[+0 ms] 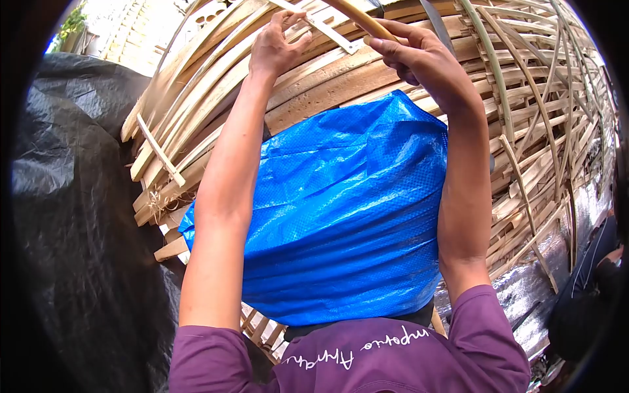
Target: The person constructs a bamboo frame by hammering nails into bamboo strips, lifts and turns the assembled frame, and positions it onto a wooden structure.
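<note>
My left hand (pixel 278 46) is raised at the top centre over the wooden strips, its fingers apart and bent, with nothing in them. A thin pale strip (pixel 327 31) lies just beside it. My right hand (pixel 419 57), to its right, has its thumb and fingers closed on the end of a light brown wooden stick (pixel 363 18), which runs off the top edge. A dark flat blade-like piece (pixel 438 26) shows behind this hand. Below both hands a blue plastic sheet (pixel 341 216) covers my lap.
Long wooden planks (pixel 314 98) lie under my hands. Piled split strips (pixel 537 118) fill the right side. A black plastic sheet (pixel 78 196) hangs at the left. Part of another person (pixel 593 262) in dark clothing shows at the lower right edge.
</note>
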Tool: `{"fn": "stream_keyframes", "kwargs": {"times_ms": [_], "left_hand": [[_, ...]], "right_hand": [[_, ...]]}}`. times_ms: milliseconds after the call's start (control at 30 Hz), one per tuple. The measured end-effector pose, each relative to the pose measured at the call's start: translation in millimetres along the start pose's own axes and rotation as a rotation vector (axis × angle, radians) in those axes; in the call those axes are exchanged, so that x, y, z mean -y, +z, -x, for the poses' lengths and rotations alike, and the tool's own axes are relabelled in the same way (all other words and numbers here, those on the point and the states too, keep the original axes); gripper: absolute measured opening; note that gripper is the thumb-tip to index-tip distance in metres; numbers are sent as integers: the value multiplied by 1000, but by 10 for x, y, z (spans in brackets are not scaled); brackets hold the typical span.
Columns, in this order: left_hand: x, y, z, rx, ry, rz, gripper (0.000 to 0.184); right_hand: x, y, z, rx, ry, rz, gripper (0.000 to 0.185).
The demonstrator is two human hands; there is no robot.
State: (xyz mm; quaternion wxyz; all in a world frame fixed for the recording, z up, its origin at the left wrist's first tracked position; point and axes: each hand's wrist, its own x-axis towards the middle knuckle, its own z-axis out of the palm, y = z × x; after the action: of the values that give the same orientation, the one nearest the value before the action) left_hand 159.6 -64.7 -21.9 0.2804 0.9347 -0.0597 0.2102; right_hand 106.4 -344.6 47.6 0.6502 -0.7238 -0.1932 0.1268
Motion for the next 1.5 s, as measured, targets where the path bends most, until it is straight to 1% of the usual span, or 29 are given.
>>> {"fn": "stream_keyframes", "kwargs": {"times_ms": [67,100,133,167,200,267,333,367,400,467,500,533,567,600,667,767,800,867,900,933,1000,1033,1100,1133,1200,1367,1400,1433,1500], "left_hand": [[88,42,-17,-11,50,72,58],[92,43,10,-12,47,74,58],[67,40,27,-45,39,-36,57],[35,38,1,-84,36,-145,56],[43,41,-12,-79,92,-89,54],[81,72,-15,-82,86,-49,53],[77,53,-18,-64,85,-50,53],[75,42,-12,-42,85,-51,53],[75,36,-3,-49,124,-92,52],[86,60,-8,-77,130,-30,54],[72,55,3,-78,130,-24,54],[29,30,7,-37,23,-61,57],[-21,4,-8,0,-79,-99,59],[-74,-29,-3,40,-149,-131,59],[19,34,-12,-17,-18,-7,57],[-26,-12,13,7,37,-68,58],[7,18,19,9,46,-70,58],[103,86,27,-100,252,-142,62],[60,38,45,2,100,-206,65],[-70,-32,82,-19,72,-162,57],[-16,-16,48,-185,392,-220,45],[-27,-19,61,-176,408,-220,45],[-72,-53,187,-131,388,-365,36],[-96,-65,185,-127,398,-365,36],[-123,-98,161,28,169,-233,32],[-89,-113,128,56,175,-203,31],[-68,-107,124,52,201,-192,35],[-49,-95,123,46,227,-179,38],[-39,-59,129,24,196,-166,42]], "right_hand": [[-83,-35,-56,136,-20,-195,42],[-123,-49,-83,135,33,-111,40],[-187,-68,-113,127,82,-23,38],[-446,-82,-263,29,59,334,38],[-322,-2,-207,-34,162,363,39],[-384,-27,-198,-179,-4,441,42],[-141,-38,-72,-76,60,123,40],[-58,-48,-22,25,38,-59,42],[-39,-36,-15,62,7,-147,44],[-119,-29,-53,170,-32,-239,43],[-166,-52,-73,173,37,-134,43],[-227,-83,-103,170,102,-25,42],[-327,-68,-191,97,170,286,43],[-320,36,-228,8,19,429,45],[-256,-28,-161,-86,96,398,38],[-187,-66,-113,-114,17,122,44],[-185,-75,-117,-123,15,119,44],[-180,-72,-151,-165,19,9,44],[-231,-23,-168,-262,-59,42,42],[-261,-39,-178,-294,-68,74,43],[-313,-98,-176,-343,0,179,44],[-376,-124,-196,-358,1,171,44],[-464,-157,-240,-361,30,255,46],[-473,-165,-233,-371,31,250,46],[-461,-140,-231,-356,22,225,45],[-436,-102,-210,-351,-57,237,42],[-431,-109,-202,-353,-57,236,42],[-425,-119,-197,-301,-23,249,44],[-422,-120,-193,-244,0,269,45]]}}
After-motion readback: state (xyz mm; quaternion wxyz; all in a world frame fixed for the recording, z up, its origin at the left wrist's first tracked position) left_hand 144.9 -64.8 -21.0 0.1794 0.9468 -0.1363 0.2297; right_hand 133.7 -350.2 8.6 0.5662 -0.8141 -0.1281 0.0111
